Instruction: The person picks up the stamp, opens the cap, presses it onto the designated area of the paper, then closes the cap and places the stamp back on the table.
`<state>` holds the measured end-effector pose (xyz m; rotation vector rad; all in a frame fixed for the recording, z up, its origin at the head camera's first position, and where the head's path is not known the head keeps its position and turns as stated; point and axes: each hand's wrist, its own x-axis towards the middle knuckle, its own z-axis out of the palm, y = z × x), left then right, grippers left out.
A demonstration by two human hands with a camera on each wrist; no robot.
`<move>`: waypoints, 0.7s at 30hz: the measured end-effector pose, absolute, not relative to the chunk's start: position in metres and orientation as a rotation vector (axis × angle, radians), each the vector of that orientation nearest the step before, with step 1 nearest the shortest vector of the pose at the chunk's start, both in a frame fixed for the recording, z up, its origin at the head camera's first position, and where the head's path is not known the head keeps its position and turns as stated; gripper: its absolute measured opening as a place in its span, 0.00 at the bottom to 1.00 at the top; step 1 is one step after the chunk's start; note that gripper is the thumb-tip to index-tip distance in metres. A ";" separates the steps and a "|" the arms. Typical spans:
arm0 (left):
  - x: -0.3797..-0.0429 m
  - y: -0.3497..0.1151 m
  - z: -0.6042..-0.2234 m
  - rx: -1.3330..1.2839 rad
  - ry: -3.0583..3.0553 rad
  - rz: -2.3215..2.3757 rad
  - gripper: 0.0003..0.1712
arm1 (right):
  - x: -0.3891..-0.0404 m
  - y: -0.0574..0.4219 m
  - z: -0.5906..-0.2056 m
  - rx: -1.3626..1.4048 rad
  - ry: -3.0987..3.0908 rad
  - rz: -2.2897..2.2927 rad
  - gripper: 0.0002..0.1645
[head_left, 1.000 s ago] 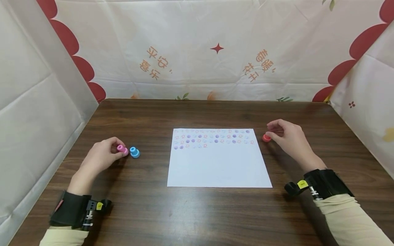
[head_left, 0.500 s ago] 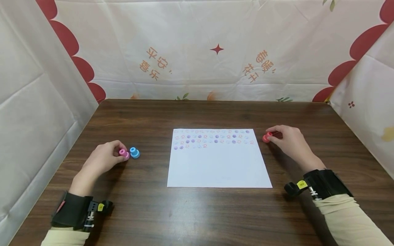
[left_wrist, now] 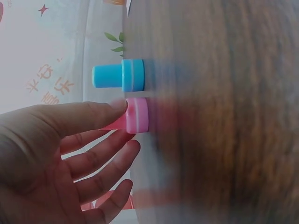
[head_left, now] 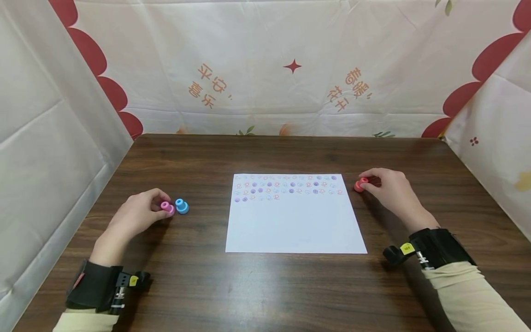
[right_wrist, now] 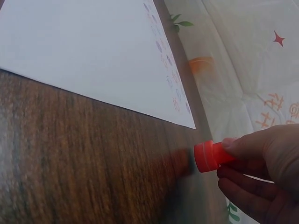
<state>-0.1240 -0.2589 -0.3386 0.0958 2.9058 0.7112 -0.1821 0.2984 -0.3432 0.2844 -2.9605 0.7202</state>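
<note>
My left hand (head_left: 134, 212) pinches a small pink stamp (left_wrist: 138, 115) by its handle, thumb on the near side. The stamp's wide base faces down at the tabletop. Just to its right a blue stamp (head_left: 181, 206) stands upright, handle up. Over on the right, beside the paper's far right corner, my right hand (head_left: 392, 191) holds a red stamp (right_wrist: 205, 157) between thumb and fingers, base down close to the table. Between the hands lies a white sheet of paper (head_left: 290, 226), bearing rows of small purple, red and pale blue stamp marks along its far part.
The dark wooden table (head_left: 265, 290) reaches back to a white patterned cloth (head_left: 257, 83), which hangs behind it and along both sides. Each wrist wears a black strap (head_left: 93, 283) with a small camera on it.
My left hand has shifted slightly right with the pink stamp, closer to the blue one. My right fingers have come down around the red stamp's handle. Over the last half second little has moved.
</note>
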 end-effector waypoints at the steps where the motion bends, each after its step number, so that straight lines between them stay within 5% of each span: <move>1: -0.124 -0.259 -0.338 0.096 2.907 0.714 0.20 | -0.182 0.298 -0.343 0.283 -2.960 0.719 0.17; 21: -0.121 -0.253 -0.303 0.151 2.989 0.777 0.27 | -0.181 0.295 -0.332 0.291 -2.897 0.716 0.17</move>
